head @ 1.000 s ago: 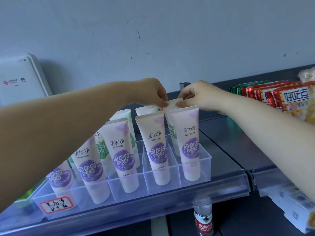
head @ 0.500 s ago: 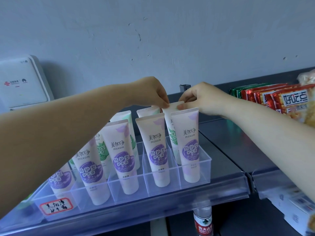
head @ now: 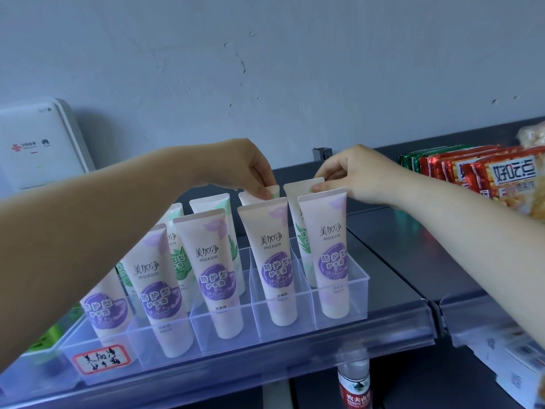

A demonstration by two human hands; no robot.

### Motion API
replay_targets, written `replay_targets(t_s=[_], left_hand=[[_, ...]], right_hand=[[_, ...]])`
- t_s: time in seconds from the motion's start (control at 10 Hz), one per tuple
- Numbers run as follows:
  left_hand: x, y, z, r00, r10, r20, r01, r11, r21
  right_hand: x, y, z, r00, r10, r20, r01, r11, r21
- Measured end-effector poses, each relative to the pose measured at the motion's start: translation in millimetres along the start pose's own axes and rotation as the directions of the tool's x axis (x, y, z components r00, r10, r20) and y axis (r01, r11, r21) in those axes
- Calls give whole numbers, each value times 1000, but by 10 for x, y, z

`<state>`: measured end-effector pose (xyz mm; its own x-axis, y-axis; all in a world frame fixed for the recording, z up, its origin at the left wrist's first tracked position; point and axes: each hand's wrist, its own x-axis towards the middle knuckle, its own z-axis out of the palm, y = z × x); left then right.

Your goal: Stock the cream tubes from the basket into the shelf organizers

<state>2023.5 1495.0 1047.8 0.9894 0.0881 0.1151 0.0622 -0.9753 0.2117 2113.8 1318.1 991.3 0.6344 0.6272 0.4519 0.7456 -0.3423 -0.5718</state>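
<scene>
A clear plastic organizer (head: 358,293) sits on the grey shelf and holds several upright cream tubes. The front row has purple-label tubes (head: 275,261); green-label tubes (head: 215,208) stand behind them. My left hand (head: 250,166) pinches the top edge of a green-label tube (head: 272,191) in the back row. My right hand (head: 356,175) pinches the top edge of the rightmost back-row green tube (head: 298,190). Both tubes stand in their compartments, mostly hidden behind the front row. The basket is not in view.
Red and green snack packets (head: 483,169) stand on the shelf to the right. A white router box (head: 38,149) leans on the wall at left. A handwritten label (head: 101,358) is on the organizer front. A water bottle (head: 354,385) stands below the shelf.
My left hand has shifted from the rightmost back tube to the back tube beside it. My right hand stays on the rightmost tube's top.
</scene>
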Motion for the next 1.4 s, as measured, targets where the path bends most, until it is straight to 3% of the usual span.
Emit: replay_targets(t_s=[0.3,1.0,1.1,1.3,1.4], left_hand=[[-26,-25,10,1000,-7,-4,6,999,-35],[-71,-50,62,1000,-14,-25,11,995,-96],[-113,-88,30,998,-9,-69,-1,991,-130],[-326,-267,-192,973,3,-232,-36,990,-140],[-506,-408,-312,933,-11,-360,-18,997,-77]], right_hand=[[27,58,66,997,-19,-72,23,998,57],[32,50,18,998,58,-20,-54,986,157],[40,-4,-8,998,62,-3,-61,988,144],[97,-268,-90,986,2,-169,26,986,165],[118,-579,-28,969,-111,-221,112,994,-9]])
